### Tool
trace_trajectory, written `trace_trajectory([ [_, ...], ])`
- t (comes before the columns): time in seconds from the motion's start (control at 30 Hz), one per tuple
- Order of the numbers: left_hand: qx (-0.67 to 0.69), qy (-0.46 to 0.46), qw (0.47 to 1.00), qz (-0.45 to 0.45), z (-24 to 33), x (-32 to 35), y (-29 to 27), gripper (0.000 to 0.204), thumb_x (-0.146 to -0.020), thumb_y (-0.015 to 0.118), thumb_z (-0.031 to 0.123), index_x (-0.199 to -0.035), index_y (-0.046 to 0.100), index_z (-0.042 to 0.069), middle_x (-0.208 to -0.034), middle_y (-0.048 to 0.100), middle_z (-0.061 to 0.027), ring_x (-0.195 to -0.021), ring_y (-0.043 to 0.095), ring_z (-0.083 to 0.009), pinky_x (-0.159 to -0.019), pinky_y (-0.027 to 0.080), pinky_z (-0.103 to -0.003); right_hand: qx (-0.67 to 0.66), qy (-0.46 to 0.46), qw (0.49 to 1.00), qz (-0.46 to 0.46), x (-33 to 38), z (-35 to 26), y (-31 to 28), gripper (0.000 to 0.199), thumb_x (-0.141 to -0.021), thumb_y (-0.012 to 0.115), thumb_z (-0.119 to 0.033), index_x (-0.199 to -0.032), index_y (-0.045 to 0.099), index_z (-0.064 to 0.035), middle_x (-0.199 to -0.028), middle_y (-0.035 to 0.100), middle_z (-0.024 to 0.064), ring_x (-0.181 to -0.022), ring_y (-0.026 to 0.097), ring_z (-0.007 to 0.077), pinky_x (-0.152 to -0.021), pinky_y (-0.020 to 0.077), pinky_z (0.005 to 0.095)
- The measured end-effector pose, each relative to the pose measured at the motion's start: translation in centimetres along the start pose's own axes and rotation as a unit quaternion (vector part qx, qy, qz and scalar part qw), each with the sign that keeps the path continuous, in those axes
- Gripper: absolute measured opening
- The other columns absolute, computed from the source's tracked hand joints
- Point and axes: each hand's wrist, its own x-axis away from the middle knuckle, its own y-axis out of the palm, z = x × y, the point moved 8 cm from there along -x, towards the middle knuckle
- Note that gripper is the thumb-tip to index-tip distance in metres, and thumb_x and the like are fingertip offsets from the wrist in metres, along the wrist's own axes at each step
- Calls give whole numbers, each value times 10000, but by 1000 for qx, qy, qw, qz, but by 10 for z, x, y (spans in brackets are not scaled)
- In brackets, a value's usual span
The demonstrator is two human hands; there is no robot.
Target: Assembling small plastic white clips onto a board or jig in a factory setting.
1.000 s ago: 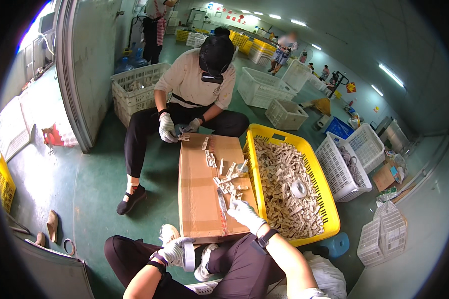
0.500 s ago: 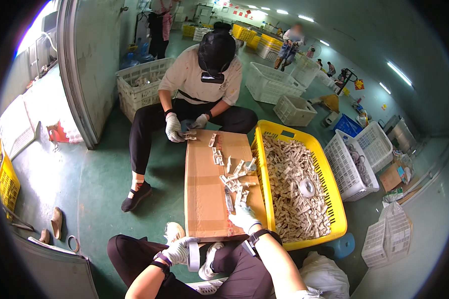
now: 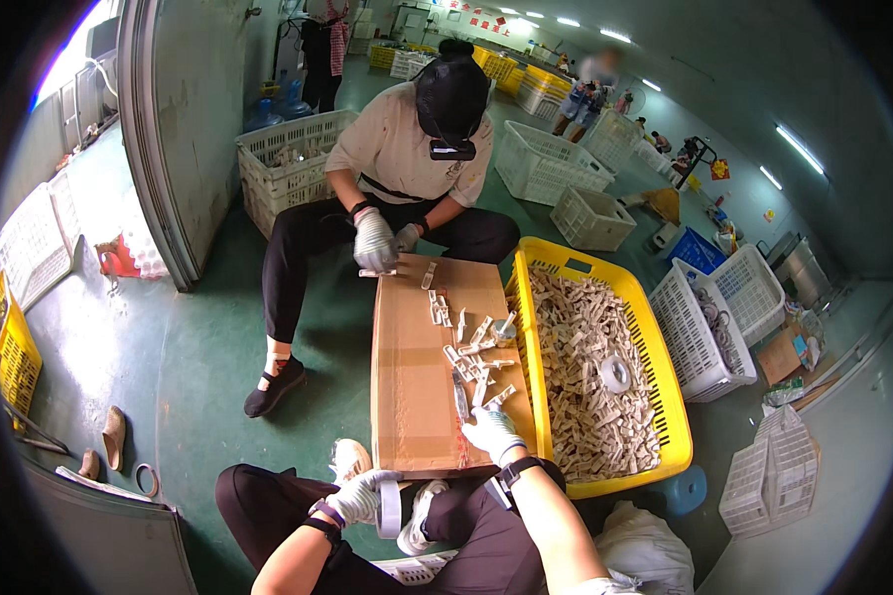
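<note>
1. The left hand (image 3: 357, 494), gloved, is just off the near edge of the cardboard box (image 3: 407, 397), its fingers curled around a grey tape roll (image 3: 389, 509). Should that hold slacken, the roll could drop to the floor below the box.

2. The right hand (image 3: 493, 432), also gloved, is over the near right part of the box top. Its fingers reach forward, partly bent, up to the closest pieces; I cannot tell whether they pinch one.

3. The small pale pieces (image 3: 479, 349) lie loosely scattered on the right half of the box top, some overlapping. A careless sweep of the glove could drag several together or push some over the right edge.

4. A slim tool (image 3: 460, 397), its kind unclear, lies on the box top among them; if it has a sharp edge, brushing it could snag the glove.

5. Just right of the box, a yellow crate (image 3: 677, 416) is heaped with similar pieces, a second roll (image 3: 615, 373) on top. Anything knocked that way could be lost among them.

6. At the box's far left corner is a co-worker's gloved hand (image 3: 374, 238), fingers bent down by a piece (image 3: 377, 273) at the edge, grip unclear; a bump to the box could tip that piece off.
</note>
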Motion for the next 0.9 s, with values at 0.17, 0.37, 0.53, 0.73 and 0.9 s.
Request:
trace_trajectory([
  [0.17,-4,-24,1000,2,-3,7,7,336,-827,711,146,-1121,617,14,-1020,694,-124,-969,644,-292,-959,458,-486,4,19,999,-45,2,6,3,419,-803,607,-384,-1022,686,-36,-1061,646,258,-997,637,396,-883,505,481],
  [0.37,-13,-12,1000,13,-2,1,-1,317,-818,719,168,-1082,637,14,-983,706,-124,-934,662,-303,-939,478,-491,-69,-6,997,-40,2,15,13,409,-802,598,-395,-958,691,-28,-1037,666,224,-979,636,399,-878,506,464],
  [0.53,-95,36,991,84,10,21,12,321,-836,704,185,-1097,624,15,-1000,698,-136,-908,654,-288,-878,495,-477,-158,-2,987,10,1,20,-7,202,-818,631,-214,-934,678,-55,-883,671,173,-825,650,343,-738,519,414],
  [0.73,-11,-39,999,18,-4,18,31,251,-843,699,160,-1042,636,20,-934,698,-129,-896,659,-270,-875,502,-454,-194,-3,975,108,7,67,-38,176,-884,575,-154,-990,665,-46,-956,680,179,-891,647,356,-781,515,416],
  [0.9,-2,13,999,44,3,6,4,215,-841,709,119,-1010,632,11,-885,691,-111,-828,661,-251,-852,515,-418,-303,57,950,-39,12,39,-19,209,-856,643,-182,-997,678,-32,-938,676,154,-908,646,314,-796,509,413],
])
